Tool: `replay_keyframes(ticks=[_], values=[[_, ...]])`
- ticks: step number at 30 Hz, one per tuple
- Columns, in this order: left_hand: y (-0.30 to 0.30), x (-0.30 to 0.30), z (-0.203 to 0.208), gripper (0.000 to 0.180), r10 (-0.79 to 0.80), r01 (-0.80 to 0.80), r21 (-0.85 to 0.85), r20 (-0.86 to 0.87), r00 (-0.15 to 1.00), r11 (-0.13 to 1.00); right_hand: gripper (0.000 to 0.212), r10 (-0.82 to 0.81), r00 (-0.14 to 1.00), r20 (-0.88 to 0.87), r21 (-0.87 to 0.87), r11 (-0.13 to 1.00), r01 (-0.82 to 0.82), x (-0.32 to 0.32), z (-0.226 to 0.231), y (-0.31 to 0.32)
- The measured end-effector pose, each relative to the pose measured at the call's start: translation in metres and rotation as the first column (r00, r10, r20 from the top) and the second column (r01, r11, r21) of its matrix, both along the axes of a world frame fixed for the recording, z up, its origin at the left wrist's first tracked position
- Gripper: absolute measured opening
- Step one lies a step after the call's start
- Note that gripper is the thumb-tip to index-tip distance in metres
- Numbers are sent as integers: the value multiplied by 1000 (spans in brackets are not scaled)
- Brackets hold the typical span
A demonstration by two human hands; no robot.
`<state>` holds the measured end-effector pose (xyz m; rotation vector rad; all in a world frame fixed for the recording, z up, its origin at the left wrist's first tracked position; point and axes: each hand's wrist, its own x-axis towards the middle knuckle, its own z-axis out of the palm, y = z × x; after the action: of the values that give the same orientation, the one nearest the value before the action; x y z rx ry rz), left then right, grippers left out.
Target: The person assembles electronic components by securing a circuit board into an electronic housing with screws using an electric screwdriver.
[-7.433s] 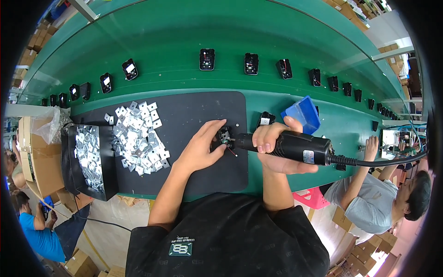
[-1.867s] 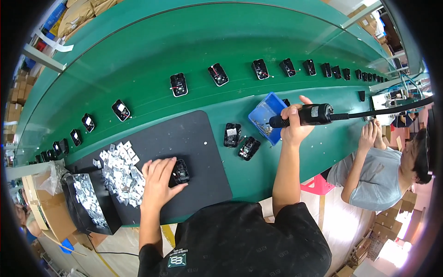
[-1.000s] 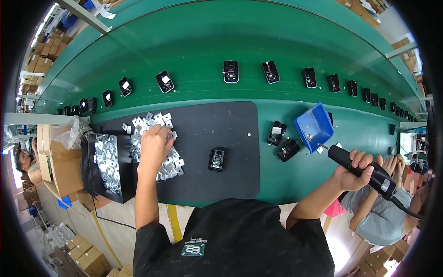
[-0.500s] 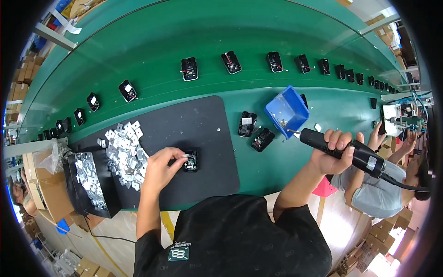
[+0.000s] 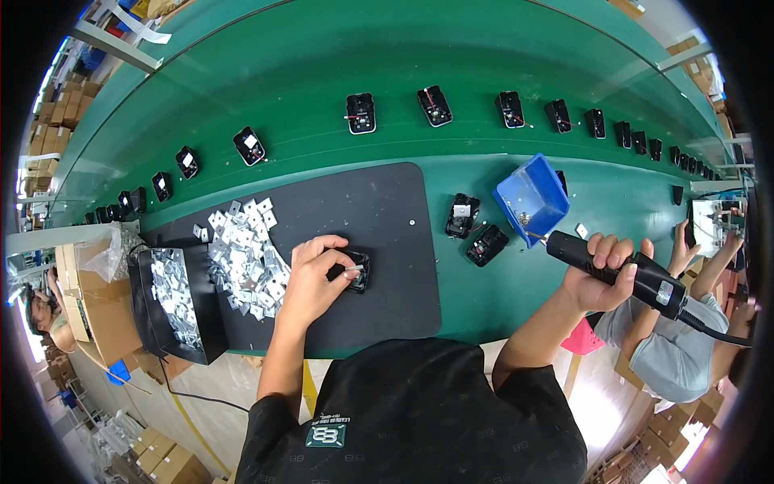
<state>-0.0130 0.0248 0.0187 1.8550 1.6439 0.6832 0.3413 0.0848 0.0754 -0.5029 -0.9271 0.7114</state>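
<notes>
In the head view, read as a clock face with twelve at the top, the left hand (image 5: 313,278) works just off centre, toward eight. Its thumb and fingertips pinch a small metal plate (image 5: 355,268) over a black case (image 5: 365,274), which lies on the dark mat (image 5: 387,194). The pinch seems to take the plate by its edge so that it can be angled to the case; whether plate and case touch is hidden by the fingers. The mat probably keeps the case from sliding and getting scratched.

At three, the right hand (image 5: 601,278) is wrapped around a power screwdriver (image 5: 651,284), its bit pointing toward ten, at the near corner of a blue bin (image 5: 550,187). Small screws (image 5: 524,218) lie inside that corner; the bin looks tilted toward the hand, perhaps so they gather within reach. Whether the bit touches one is too small to tell. The cable (image 5: 713,329) trails toward four, likely to stay out of the way.

At nine, loose plates (image 5: 246,258) are heaped beside the left hand, presumably for quick picking, with a black box (image 5: 205,310) of more beyond. Between two and three sit two other cases (image 5: 476,230), just beside the bin. More line the green belt (image 5: 314,137) from nine past twelve to three.
</notes>
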Motion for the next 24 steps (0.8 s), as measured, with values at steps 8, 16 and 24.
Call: replay_keyframes(ticks=[8,16,24], values=[[14,13,0,19,76,-68,-108,72,995,992,41,84,996,0,0,996,-84,-15,4,-4],[12,15,-1,25,38,-14,-183,129,991,983,46,349,933,-90,91,935,-342,-46,17,-6],[-2,28,-4,30,163,-125,-175,228,960,977,47,469,875,-124,123,882,-455,-67,22,-10]])
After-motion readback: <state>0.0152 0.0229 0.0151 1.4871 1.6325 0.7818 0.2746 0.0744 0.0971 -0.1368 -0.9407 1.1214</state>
